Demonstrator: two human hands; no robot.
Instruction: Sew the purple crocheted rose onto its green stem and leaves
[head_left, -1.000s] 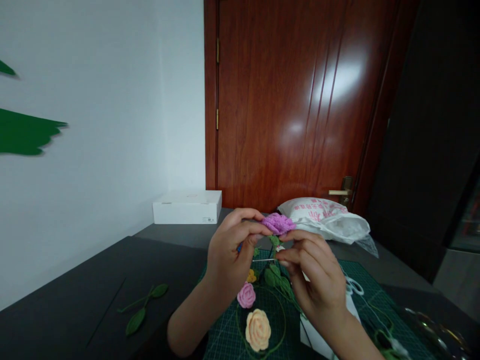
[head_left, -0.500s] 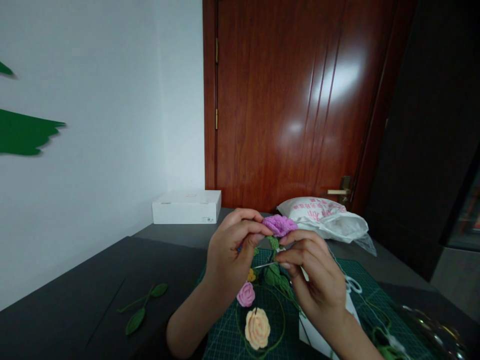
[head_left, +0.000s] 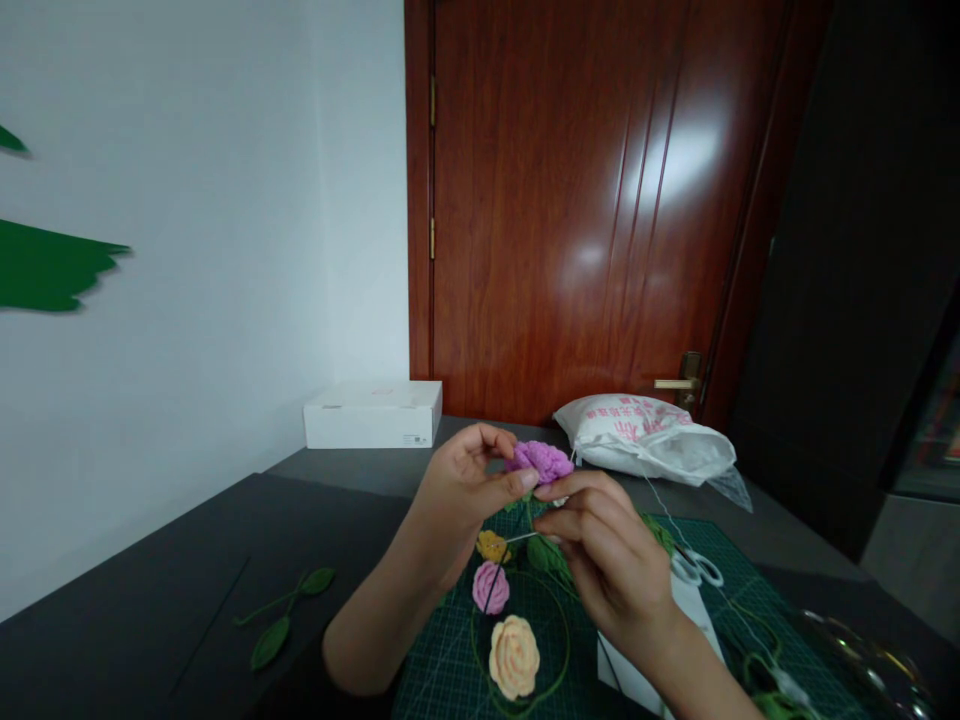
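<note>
A purple crocheted flower (head_left: 541, 460) is held up over the cutting mat, pinched along its left side by the thumb and fingers of my left hand (head_left: 461, 510). My right hand (head_left: 619, 550) is closed just under the flower's right side, the index fingertip at its base. From the right fingers a thin silvery needle-like rod (head_left: 520, 538) points left; its tip type is too small to make out. Beneath the hands lie a yellow flower (head_left: 492, 546), a pink crocheted rose (head_left: 490, 588) and a cream one (head_left: 514, 657). Green crocheted leaves (head_left: 546, 556) show partly behind my right fingers.
A green cutting mat (head_left: 442, 650) covers the desk's middle. White-handled scissors (head_left: 697, 568) and white paper (head_left: 694, 610) lie right, near green yarn (head_left: 772, 690). A leafy stem (head_left: 271, 640) rests left. Behind stand a white box (head_left: 371, 425) and a plastic bag (head_left: 645, 435).
Both hands have shifted left and slightly down with the purple flower. More of the yellow flower and the scissors now shows. My left thumb lies straighter along the flower's lower edge.
</note>
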